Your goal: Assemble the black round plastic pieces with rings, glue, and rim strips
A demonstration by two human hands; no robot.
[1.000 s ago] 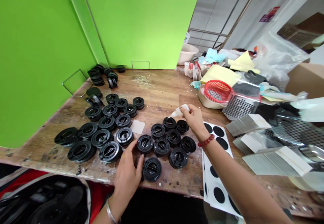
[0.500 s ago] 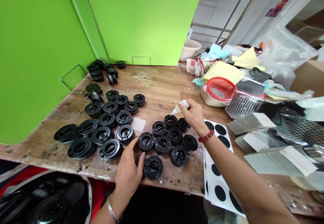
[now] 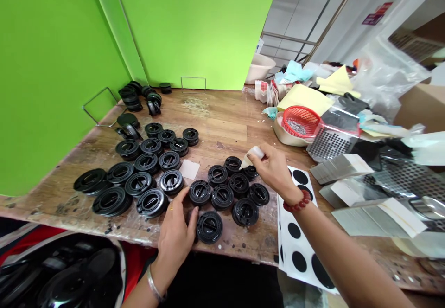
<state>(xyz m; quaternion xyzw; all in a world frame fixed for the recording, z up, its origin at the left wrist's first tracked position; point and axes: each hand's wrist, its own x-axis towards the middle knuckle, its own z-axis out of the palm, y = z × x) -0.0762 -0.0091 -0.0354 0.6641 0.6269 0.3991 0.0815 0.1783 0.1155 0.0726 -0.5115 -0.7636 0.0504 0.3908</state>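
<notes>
My right hand (image 3: 273, 166) grips a small white squeeze bottle (image 3: 255, 154). The bottle is tilted, its nozzle pointing down and left over the far right of a cluster of round black plastic parts. The nozzle is near one part (image 3: 251, 172), which the hand and bottle partly cover; contact cannot be made out. My left hand (image 3: 177, 231) rests at the table's front edge, thumb and index finger apart. Its fingertips lie beside a black part (image 3: 200, 192) and a nearer one (image 3: 209, 227). Its other fingers are mostly hidden.
More round black parts (image 3: 139, 184) fill the left of the table. Sheets with black round stickers (image 3: 294, 230) lie under my right forearm. Beyond are grey-white boxes (image 3: 378, 217) and a red basket (image 3: 301, 121) of small metal pieces. A green panel (image 3: 194, 29) stands behind.
My right hand has moved the bottle right and slightly nearer, from the far middle part of the cluster to the part on its right. My left hand has stayed nearly in place.
</notes>
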